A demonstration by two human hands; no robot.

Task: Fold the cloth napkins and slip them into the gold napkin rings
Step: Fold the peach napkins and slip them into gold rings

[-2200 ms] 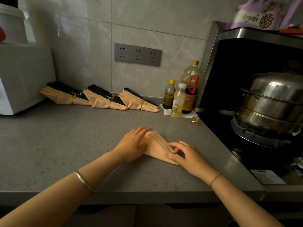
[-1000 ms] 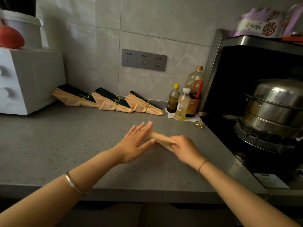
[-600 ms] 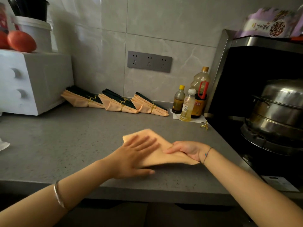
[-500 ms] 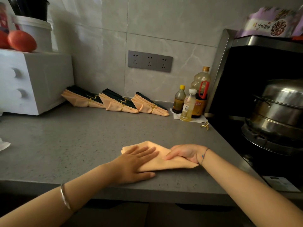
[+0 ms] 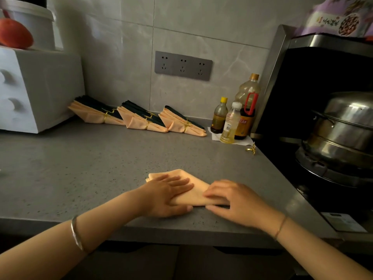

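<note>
1. Grip: both hands flat, nothing clasped. L hand (image 5: 169,191) lies w/ straight fingers on the napkin's (image 5: 198,190) wide end. R hand (image 5: 236,201) has its fingers on top of the narrow end, thumb along the near edge.
2. Napkin: peach, folded to a wedge, flat on the table (image 5: 80,168) close to the front edge.
3. Step in hand, prob. creasing the fold. To do it well, keep the L palm as anchor so the layers don't creep. Run the R fingers outward along the fold toward the tip, w/ even pressure. Check the edges line up before lifting.
4. Long axis runs approx. 10-to-4 o'clock: broad end at 10, tip at 4 under the R hand.
5. Loose gold ring (image 5: 251,149) sits at 1 o'clock, well apart, near the bottles (image 5: 232,122). The tip should enter it first, so it needs to stay tight.
6. Finished napkins (image 5: 144,121) lie at 11 o'clock along the wall, already ringed.
</note>
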